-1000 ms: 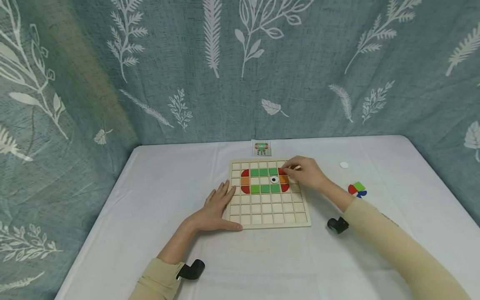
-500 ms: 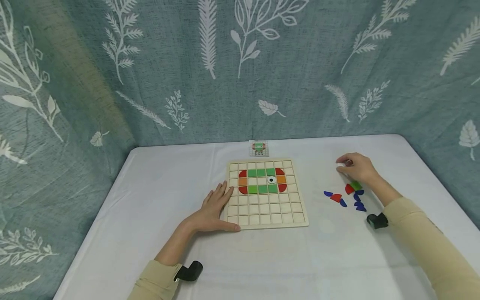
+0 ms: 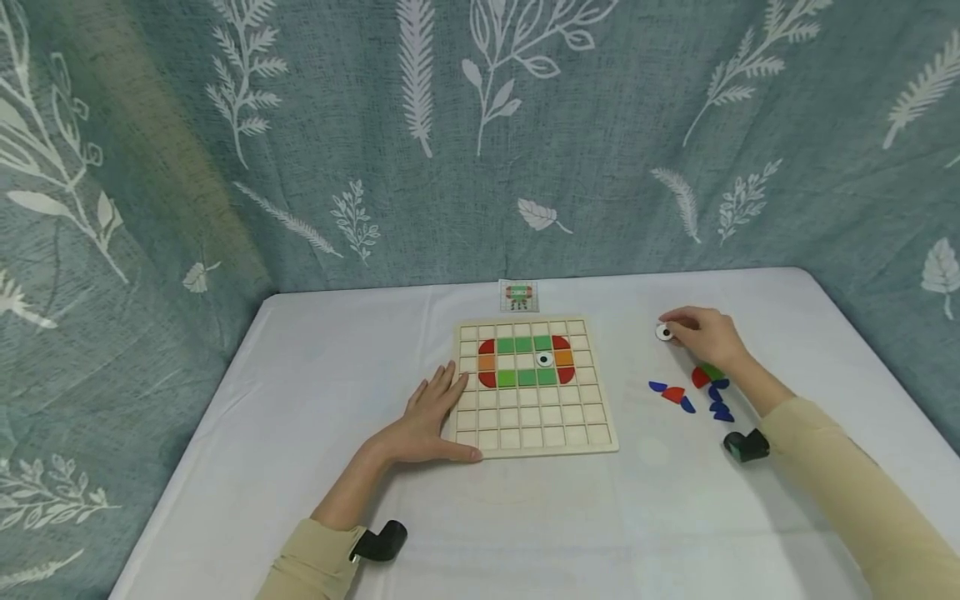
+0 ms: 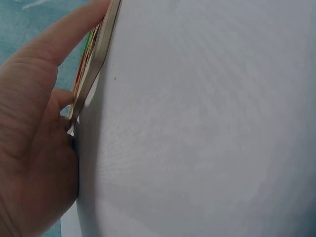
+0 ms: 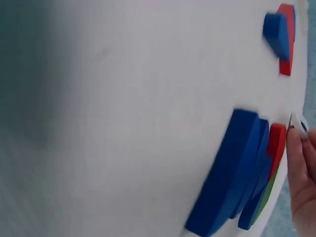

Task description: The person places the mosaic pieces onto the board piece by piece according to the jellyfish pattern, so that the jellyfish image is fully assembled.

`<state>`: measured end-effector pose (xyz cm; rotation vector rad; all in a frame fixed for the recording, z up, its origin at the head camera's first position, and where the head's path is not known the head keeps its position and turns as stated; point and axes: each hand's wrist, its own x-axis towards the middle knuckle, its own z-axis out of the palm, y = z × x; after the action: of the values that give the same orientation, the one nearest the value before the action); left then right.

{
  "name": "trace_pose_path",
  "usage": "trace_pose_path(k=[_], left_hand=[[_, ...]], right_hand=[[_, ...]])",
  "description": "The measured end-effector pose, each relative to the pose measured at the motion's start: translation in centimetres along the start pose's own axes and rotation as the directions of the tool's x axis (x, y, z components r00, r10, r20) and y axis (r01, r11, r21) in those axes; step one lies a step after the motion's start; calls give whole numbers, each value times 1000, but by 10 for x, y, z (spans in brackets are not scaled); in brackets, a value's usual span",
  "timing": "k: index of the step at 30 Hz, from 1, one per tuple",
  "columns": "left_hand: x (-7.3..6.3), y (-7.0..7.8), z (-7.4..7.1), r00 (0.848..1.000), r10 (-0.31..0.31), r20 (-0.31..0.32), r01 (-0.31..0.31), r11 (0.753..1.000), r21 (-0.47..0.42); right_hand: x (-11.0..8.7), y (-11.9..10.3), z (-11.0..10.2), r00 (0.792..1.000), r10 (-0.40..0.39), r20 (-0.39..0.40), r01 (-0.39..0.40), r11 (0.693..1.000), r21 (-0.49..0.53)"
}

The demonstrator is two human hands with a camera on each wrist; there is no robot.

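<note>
A wooden grid board (image 3: 534, 417) lies on the white table, with red, orange and green tiles and one round eye tile (image 3: 544, 359) set in its upper rows. My left hand (image 3: 429, 425) rests at the board's left edge, fingers spread and straight, the thumb by the lower left corner. Off to the right, my right hand (image 3: 705, 337) pinches a second round eye tile (image 3: 663, 332), white with a black centre, between thumb and fingers. In the right wrist view only part of that hand (image 5: 302, 173) shows at the right edge.
Near the right hand lie a red piece (image 3: 700, 378), a green piece (image 3: 712, 372) and several blue pieces (image 3: 718, 408). Another red piece (image 3: 673, 394) has blue pieces at its ends. Behind the board lies a small pattern card (image 3: 519, 296); a leaf-print curtain (image 3: 450, 208) hangs beyond.
My right hand has left the board's upper right and moved right to the loose white disc, which it now holds with its eye face showing. The left hand stays at the board.
</note>
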<state>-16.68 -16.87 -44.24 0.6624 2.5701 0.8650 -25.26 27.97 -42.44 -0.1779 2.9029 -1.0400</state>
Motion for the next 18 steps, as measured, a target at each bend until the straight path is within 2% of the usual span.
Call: trace_pose_path(k=[2, 4, 7, 11, 13, 18], left_hand=[[0, 0, 0, 1000, 0, 2, 0, 1000, -1], [0, 0, 0, 1000, -1, -1, 1, 1000, 0], [0, 0, 0, 1000, -4, 0, 4, 1000, 5], [0, 0, 1, 1000, 6, -3, -6, 1000, 1], [0, 0, 1, 1000, 7, -3, -7, 1000, -1], [0, 0, 1, 1000, -3, -4, 3, 1000, 1]], right_hand=[[-1, -1, -1, 999, 16, 52, -18, 999, 34], [-1, -2, -2, 996, -2, 92, 0, 1000, 19], [-2, -1, -3, 987, -76, 143, 80, 996, -25], [-4, 2, -3, 959, -200, 201, 209, 978, -22], [-5, 3, 0, 953, -234, 194, 242, 970, -17], [-7, -1, 6, 961, -242, 136, 249, 968, -42]])
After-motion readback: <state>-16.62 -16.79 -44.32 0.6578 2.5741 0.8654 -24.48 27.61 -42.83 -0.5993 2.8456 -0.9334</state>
